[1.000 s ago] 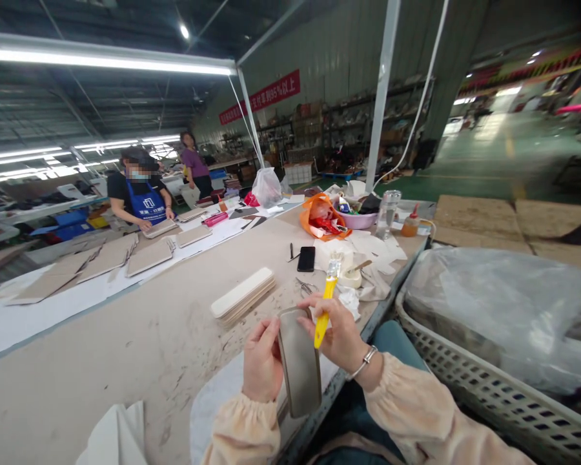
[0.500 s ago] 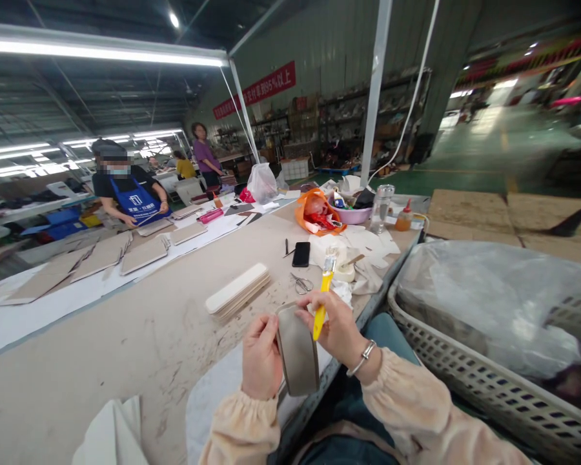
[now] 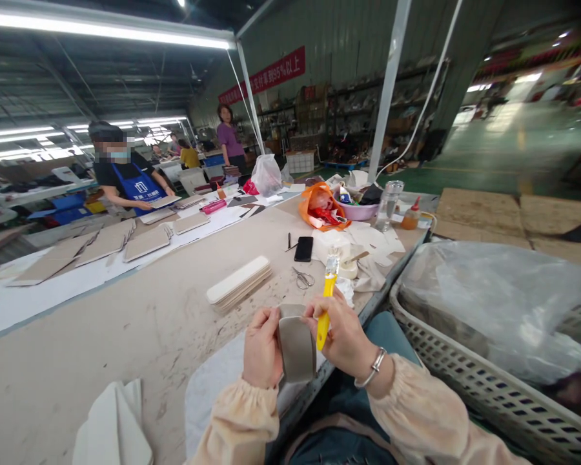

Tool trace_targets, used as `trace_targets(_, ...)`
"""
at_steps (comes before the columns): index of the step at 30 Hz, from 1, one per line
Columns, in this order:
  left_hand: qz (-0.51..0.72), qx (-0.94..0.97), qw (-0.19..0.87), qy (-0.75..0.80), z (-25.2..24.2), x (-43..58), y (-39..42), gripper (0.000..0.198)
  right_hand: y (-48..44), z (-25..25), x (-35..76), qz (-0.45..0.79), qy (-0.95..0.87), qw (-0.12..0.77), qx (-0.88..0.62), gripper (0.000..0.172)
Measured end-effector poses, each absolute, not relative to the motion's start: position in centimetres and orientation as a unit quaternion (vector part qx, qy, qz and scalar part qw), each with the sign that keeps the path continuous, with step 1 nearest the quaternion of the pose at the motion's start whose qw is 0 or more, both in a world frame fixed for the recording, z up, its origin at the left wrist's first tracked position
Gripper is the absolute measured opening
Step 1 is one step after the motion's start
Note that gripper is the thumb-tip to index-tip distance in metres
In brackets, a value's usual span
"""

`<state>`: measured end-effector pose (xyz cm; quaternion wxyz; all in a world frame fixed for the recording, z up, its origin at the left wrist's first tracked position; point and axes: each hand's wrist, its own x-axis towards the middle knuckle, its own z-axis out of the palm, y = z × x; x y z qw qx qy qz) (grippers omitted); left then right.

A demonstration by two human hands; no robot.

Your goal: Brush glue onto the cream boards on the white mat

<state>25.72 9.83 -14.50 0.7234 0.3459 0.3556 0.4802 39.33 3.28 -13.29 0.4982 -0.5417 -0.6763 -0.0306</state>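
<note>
A grey-brown curved piece [image 3: 297, 349] with rounded ends is held up over the table's near edge. My left hand [image 3: 263, 349] grips its left side between thumb and fingers. At its upper right edge, the fingertips of my right hand [image 3: 341, 332] pinch it. That same hand also holds a yellow brush [image 3: 327, 297], bristles pointing up. Beyond my hands, a stack of long pale strips [image 3: 239, 283] lies on the table, with scissors [image 3: 303, 278] to its right.
A black phone [image 3: 303, 248], an orange bag [image 3: 321, 205] and a clear jar [image 3: 388, 210] stand farther back. White crates with plastic film [image 3: 494, 290] are at the right. Pale cloth pieces [image 3: 113, 426] lie front left. A person in a blue apron [image 3: 139, 184] works across the table.
The curved piece now appears shorter and more bent, with its top end folded over. My right hand and the brush have shifted slightly right and down. The view has turned slightly.
</note>
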Motion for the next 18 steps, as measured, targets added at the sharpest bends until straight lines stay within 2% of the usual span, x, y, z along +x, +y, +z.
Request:
trace_targets(11, 0.478, 0.438, 0.678, 0.345, -15.46, 25.26, 9.45, 0.023, 3.00, -12.99, 38.83, 0.028, -0.600, 0.510, -0.616, 0.018)
trace_targets(18, 0.481, 0.399, 0.709, 0.327, -15.16, 25.19, 9.04, 0.024, 3.40, -13.20, 38.55, 0.053, -0.579, 0.526, -0.621, 0.016)
